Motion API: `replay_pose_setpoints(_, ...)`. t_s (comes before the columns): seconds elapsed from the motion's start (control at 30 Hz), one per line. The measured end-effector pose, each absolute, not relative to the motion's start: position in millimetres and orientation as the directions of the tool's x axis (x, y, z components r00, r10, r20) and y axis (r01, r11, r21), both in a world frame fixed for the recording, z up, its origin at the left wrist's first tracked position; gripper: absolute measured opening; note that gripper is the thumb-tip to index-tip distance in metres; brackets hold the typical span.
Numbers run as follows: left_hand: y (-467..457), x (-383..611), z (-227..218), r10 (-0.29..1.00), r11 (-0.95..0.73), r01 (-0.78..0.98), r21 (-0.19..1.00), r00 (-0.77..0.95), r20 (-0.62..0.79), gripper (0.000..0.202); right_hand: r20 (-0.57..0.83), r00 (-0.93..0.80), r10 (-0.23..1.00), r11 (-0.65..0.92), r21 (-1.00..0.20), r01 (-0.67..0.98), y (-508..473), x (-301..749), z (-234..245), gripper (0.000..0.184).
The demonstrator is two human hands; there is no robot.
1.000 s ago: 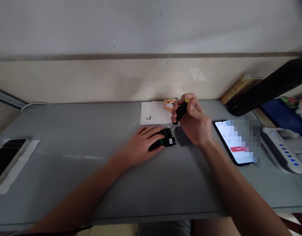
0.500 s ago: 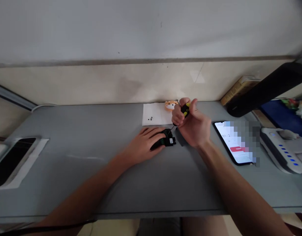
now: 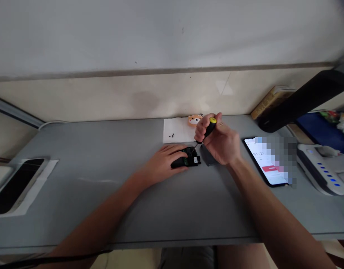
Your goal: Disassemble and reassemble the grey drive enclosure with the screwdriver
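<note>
A black electronic device (image 3: 193, 161) lies on the grey desk with green circuit board showing and a small white label on it. My left hand (image 3: 163, 162) grips its left end, thumb and fingers on either side. In my right hand (image 3: 221, 140) is a screwdriver (image 3: 209, 129) with a black handle and yellow end cap, held tilted. Its thin shaft reaches down to the board; the exact spot of the tip is too small to make out. A dark flat piece (image 3: 208, 156) lies beside the device, partly under my right hand.
Behind the device, white paper (image 3: 176, 127) carries several tiny dark screws (image 3: 171, 135) and an orange animal-face case (image 3: 194, 120). To the right are a lit phone (image 3: 265, 164), a white device with blue lights (image 3: 325, 172) and a black cylinder (image 3: 303, 99). Another phone (image 3: 18, 185) lies left.
My right hand has turned the screwdriver, its fingers curling round so the yellow end cap now shows. My left hand stays on the device.
</note>
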State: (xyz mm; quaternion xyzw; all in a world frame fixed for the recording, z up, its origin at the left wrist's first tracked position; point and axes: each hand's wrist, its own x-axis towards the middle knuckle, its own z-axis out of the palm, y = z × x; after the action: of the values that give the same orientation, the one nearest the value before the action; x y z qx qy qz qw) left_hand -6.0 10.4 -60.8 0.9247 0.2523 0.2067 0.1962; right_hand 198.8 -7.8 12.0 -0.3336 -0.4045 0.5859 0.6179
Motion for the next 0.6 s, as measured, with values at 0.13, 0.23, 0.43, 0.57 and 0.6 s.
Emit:
replay_pose_setpoints(0.13,10.1,-5.1,-57.6,0.558,-0.787,0.403,0.468,0.788,0.259,0.028,0.107,0.026,0.994,0.107,-0.879,-0.465,-6.6,195.8,12.9,0.052)
replay_pose_setpoints(0.23,10.1,-4.6,-56.0,0.559,-0.784,0.4,0.474,0.787,0.261,0.027,0.106,0.052,0.993,0.118,-0.873,-0.474,-6.0,195.0,13.1,0.05)
replay_pose_setpoints(0.43,10.3,-5.6,-56.7,0.552,-0.791,0.389,0.473,0.787,0.275,0.033,0.093,0.047,0.995,0.104,-0.855,-0.509,-4.6,200.9,7.5,0.044)
replay_pose_setpoints(0.57,9.8,-5.9,-57.8,0.541,-0.807,0.379,0.453,0.783,0.309,0.032,0.136,0.003,0.991,0.118,-0.848,-0.517,-2.9,208.3,3.0,0.038)
replay_pose_setpoints(0.6,9.6,-5.9,-58.0,0.539,-0.809,0.378,0.451,0.784,0.309,0.032,0.139,-0.007,0.99,0.116,-0.852,-0.51,-2.3,209.9,2.3,0.037)
